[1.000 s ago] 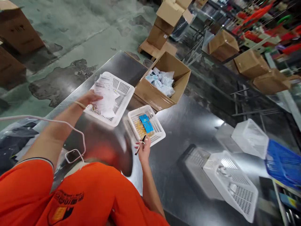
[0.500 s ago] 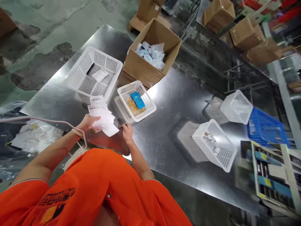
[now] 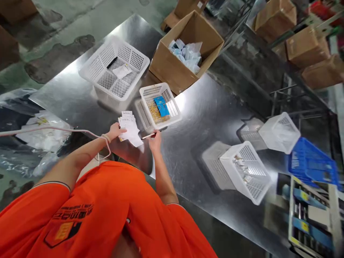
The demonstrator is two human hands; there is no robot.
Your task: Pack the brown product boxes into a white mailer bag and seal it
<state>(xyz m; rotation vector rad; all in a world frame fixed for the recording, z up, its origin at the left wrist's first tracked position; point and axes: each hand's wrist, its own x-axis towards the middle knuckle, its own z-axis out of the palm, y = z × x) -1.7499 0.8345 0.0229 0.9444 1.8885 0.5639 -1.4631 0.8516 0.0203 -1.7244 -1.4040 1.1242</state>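
My left hand (image 3: 115,131) is closed on a fanned stack of white paper slips (image 3: 130,128) with printed codes on the upper ones. A little to the right, my right hand (image 3: 155,139) grips a slim pen-like stick (image 3: 147,136), pale with a dark tip pointing at the slips. Just beyond that hand stands a small white basket (image 3: 174,121) holding a blue card (image 3: 161,106) and small yellowish pieces. Farther back, a larger white basket (image 3: 90,66) contains a white labelled packet (image 3: 122,71) and a black strip (image 3: 112,62).
An open carton (image 3: 172,77) with bagged items stands at the back of the metal table (image 3: 185,150). To the right are white baskets (image 3: 228,157), a blue crate (image 3: 313,161) and a divided tray (image 3: 309,211). A pale cable (image 3: 80,129) crosses by my left wrist.
Both hands and the slips have shifted right in the picture. My right hand has turned, so the stick's pale length now shows. The camera view has swung slightly.
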